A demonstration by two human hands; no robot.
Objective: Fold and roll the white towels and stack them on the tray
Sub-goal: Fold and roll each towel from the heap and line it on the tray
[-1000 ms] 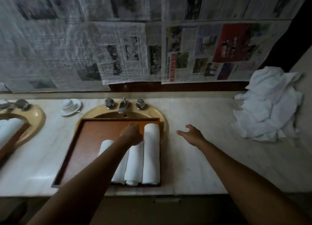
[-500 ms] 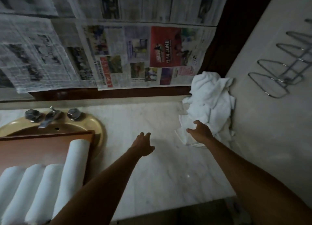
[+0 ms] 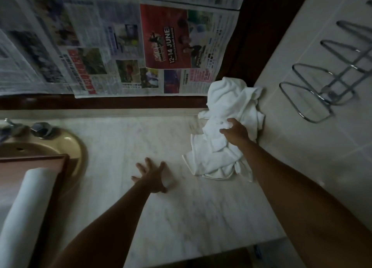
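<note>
A heap of crumpled white towels (image 3: 227, 106) lies at the counter's back right corner, against the side wall. My right hand (image 3: 235, 131) reaches into the middle of the heap, its fingers curled into the cloth of one towel. My left hand (image 3: 151, 175) lies on the bare marble counter (image 3: 181, 217) with fingers spread, left of the heap and apart from it. At the left edge, the brown wooden tray (image 3: 62, 163) sits over the basin. A rolled white towel (image 3: 28, 203) lies along the tray's right side.
A yellow sink basin (image 3: 76, 147) with a tap handle (image 3: 41, 127) sits under the tray. Newspaper sheets (image 3: 141, 46) cover the back wall. A chrome wire rack (image 3: 322, 82) is fixed to the tiled right wall. The counter's front edge runs near the bottom right.
The view swung right, leaving only the tray's corner visible. My right hand went further into the towel heap and closed on cloth. My left hand left the tray and settled on the counter.
</note>
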